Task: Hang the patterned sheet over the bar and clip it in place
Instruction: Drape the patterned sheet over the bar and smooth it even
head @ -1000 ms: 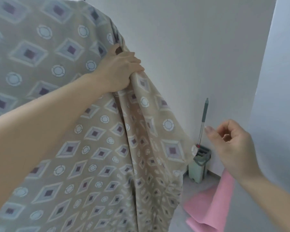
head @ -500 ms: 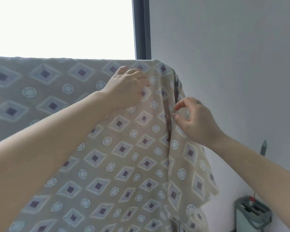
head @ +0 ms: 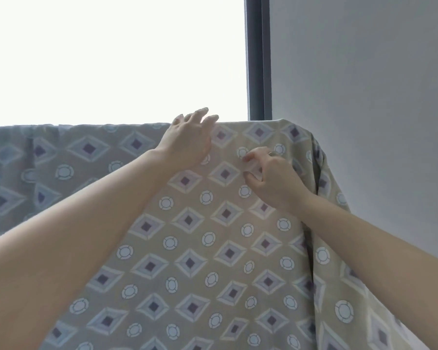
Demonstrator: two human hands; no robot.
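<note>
Beige diamond-print sheet [head: 213, 248]: left grip [head: 187, 142], released, shd press its top fold flat while right grip [head: 271, 178], pinching apparent clear clip [head: 251, 170], bites there.

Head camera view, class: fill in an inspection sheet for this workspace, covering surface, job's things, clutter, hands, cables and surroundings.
Surface: no table in view; the bar is hidden under the sheet's top fold.
Job's things: patterned sheet draped over the bar and hanging down; small translucent item, possibly a clip, held against the sheet.
Clutter: nothing seen.
Hands: left hand lies on the sheet's top edge, fingers straight; right hand pinches the translucent item.
Cables: nothing seen.
Surroundings: bright window, dark window frame, grey wall.
</note>
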